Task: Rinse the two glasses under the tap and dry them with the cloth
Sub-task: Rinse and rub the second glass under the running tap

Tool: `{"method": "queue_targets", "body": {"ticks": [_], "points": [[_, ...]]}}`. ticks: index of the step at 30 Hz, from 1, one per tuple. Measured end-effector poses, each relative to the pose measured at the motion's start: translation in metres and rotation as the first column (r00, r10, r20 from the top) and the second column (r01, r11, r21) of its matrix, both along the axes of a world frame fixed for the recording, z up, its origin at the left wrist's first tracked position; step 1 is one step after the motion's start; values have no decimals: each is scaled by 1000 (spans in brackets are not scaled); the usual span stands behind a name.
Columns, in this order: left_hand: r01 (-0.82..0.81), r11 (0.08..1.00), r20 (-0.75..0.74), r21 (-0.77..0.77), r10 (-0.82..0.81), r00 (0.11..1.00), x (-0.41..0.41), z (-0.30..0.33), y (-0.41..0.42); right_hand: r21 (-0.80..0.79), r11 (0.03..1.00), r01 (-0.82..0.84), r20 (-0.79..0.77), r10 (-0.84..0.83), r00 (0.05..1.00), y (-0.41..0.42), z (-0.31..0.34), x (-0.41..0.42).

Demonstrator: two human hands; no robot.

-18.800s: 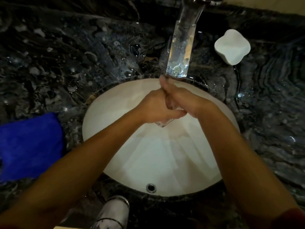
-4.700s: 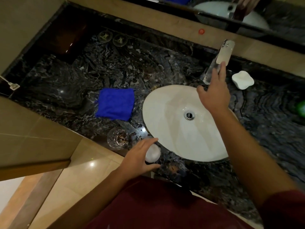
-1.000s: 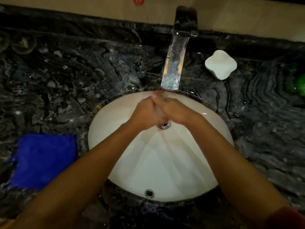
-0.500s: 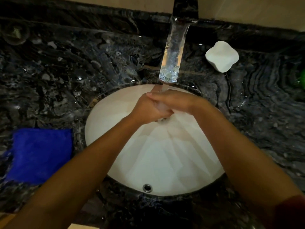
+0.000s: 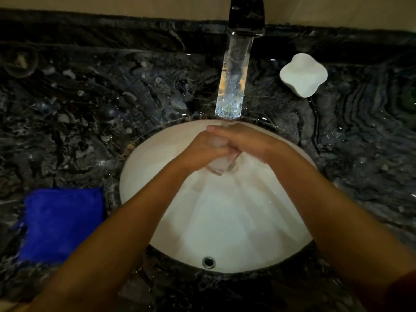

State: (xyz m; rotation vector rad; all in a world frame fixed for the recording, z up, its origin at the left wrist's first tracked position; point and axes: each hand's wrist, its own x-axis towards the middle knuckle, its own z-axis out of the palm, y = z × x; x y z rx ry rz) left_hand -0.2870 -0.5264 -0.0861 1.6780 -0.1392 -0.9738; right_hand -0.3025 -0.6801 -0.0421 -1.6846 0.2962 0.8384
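Note:
Over the white oval basin (image 5: 225, 233), both my hands hold a clear glass (image 5: 221, 164) right below the tap's spout. My left hand (image 5: 200, 152) wraps around its left side and my right hand (image 5: 245, 140) covers its top and right side. Only the glass's lower end shows beneath the fingers. The tap (image 5: 234, 82) has a clear lit spout, and a thin stream of water falls from it onto my hands. A folded blue cloth (image 5: 60, 224) lies on the counter left of the basin. The second glass is out of view.
The counter (image 5: 90, 113) is dark veined marble, wet with droplets around the basin. A white four-lobed dish (image 5: 302, 74) sits right of the tap. The overflow hole (image 5: 208, 261) is at the basin's near rim. A beige wall strip runs along the back.
Since 4.7 s ago, both hands came together on a glass under the tap. In the last second they stay clasped there, and the glass's lower end now shows below the fingers.

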Motion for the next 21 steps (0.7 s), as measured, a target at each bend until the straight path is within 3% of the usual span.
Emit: {"method": "queue_targets", "body": {"ticks": [2,3,5,7,9,11,13,15,17,21], "points": [[-20,989,-251,-146,-18,968,7,1,12,76,997,28,32,-31,999,0,-4,-7],[30,979,-361,-201,-103,927,11,2,17,73,996,-49,28,47,998,-1,-5,-8],[155,960,-481,-233,-252,840,13,4,23,90,956,-279,-11,281,960,-4,-4,-5],[190,950,-513,-247,-295,806,10,5,19,158,912,-378,-70,392,917,-9,-1,0],[191,959,-389,-211,-262,883,6,6,11,123,932,-341,-117,355,928,-10,0,3],[204,974,-100,-97,-213,972,4,6,1,15,992,-128,-130,129,983,-7,-5,-2],[209,965,212,161,-240,947,2,4,-9,-33,991,132,-101,-135,986,1,-12,-8],[114,868,396,484,-334,856,-6,4,-17,-35,919,393,-151,-394,907,3,-19,-10],[25,810,437,586,-342,832,-9,5,-20,-25,866,499,-178,-495,850,8,-19,-5],[144,879,366,454,-331,870,3,10,-4,-145,910,388,-82,-401,912,17,-22,-6]]}}
